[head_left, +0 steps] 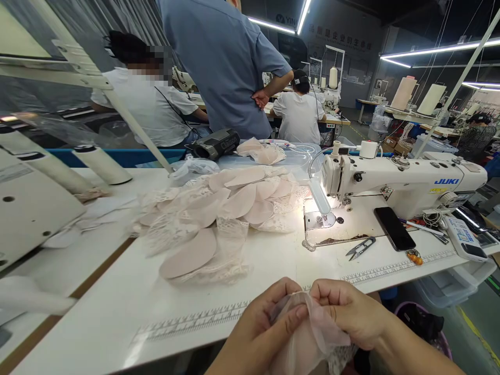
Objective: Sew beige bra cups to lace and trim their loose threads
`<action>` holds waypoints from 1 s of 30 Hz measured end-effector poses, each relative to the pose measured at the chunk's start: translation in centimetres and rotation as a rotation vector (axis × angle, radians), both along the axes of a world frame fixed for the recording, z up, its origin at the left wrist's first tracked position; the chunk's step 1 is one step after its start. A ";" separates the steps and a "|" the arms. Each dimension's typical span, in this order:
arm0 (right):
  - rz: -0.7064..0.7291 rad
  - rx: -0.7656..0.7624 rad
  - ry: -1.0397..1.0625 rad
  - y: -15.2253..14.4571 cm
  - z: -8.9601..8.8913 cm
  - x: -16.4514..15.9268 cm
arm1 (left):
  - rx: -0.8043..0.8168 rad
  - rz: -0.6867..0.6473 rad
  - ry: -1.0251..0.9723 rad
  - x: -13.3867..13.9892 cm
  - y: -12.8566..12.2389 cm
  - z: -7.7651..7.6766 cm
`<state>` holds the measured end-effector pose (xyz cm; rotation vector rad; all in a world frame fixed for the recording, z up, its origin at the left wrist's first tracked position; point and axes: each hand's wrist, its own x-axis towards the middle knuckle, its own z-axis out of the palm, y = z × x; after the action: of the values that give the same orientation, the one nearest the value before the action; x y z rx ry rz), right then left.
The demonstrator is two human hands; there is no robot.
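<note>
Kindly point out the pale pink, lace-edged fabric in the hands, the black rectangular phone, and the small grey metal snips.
Pale pink, lace-edged fabric (308, 341), head view: visible middle.
Black rectangular phone (394, 229), head view: dark screen.
Small grey metal snips (362, 248), head view: middle.

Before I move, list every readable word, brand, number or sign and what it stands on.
"JUKI": white sewing machine.
"YIN": back wall, beside a round logo; the rest is unclear.
"企业的生命": same wall; its neighbouring characters and the line beneath are blurred.
Too small or blurred to read surely: lettering on the black case, yellow sticker, white device's label, ruler numbers.
</note>
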<state>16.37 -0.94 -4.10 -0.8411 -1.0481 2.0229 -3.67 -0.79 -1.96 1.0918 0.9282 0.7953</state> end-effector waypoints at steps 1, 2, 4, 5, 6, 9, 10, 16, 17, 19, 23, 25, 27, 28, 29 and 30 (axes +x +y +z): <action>-0.023 0.003 0.023 -0.1 0.1 0.3 | -0.048 0.022 -0.013 0.0 -0.1 0.3; -0.064 0.013 0.050 -0.1 0.2 0.8 | -0.100 0.051 -0.028 -0.1 -0.2 0.6; -0.180 0.066 0.074 0.1 0.5 1.8 | -0.171 0.098 -0.060 -0.1 -0.5 1.2; -0.240 0.112 0.048 0.2 0.8 2.3 | -0.186 0.113 -0.070 -0.1 -0.5 1.4; -0.293 0.173 -0.006 0.3 1.0 2.6 | -0.190 0.122 -0.077 -0.1 -0.6 1.5; -0.287 0.351 -0.222 0.6 1.2 2.4 | -0.186 0.091 -0.093 0.1 -0.5 1.6; -0.237 0.356 -0.248 0.7 1.1 2.0 | -0.180 0.070 -0.089 0.2 -0.5 1.6; 0.067 0.009 -0.021 0.6 -0.6 0.1 | -0.052 0.054 0.029 0.1 -0.7 1.6; 0.075 0.009 -0.009 0.5 -0.7 0.0 | -0.038 0.064 0.040 0.0 -0.7 1.6; 0.064 0.018 -0.006 0.4 -0.6 -0.3 | -0.029 0.077 0.042 -0.1 -0.7 1.6; -0.007 -0.008 0.031 -0.1 0.1 -0.8 | -0.075 0.089 0.001 0.0 -0.6 1.5; -0.073 -0.001 0.069 -0.1 0.2 -0.1 | -0.098 0.105 -0.016 -0.1 -0.5 1.5; -0.178 0.048 0.079 0.2 0.4 1.7 | -0.108 0.125 -0.027 -0.4 -0.5 1.5; -0.262 0.095 0.056 0.4 0.5 2.9 | -0.111 0.134 -0.032 -0.6 -0.4 1.5; -0.365 0.163 0.009 0.6 0.7 4.3 | -0.118 0.144 -0.038 -0.8 -0.4 1.5; -0.478 0.252 -0.071 0.7 1.0 5.7 | -0.127 0.156 -0.045 -0.9 -0.4 1.4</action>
<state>22.05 -0.20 -3.13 -0.9292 -1.0006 1.4409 -4.61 -1.16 -0.51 0.8955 1.0203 0.8727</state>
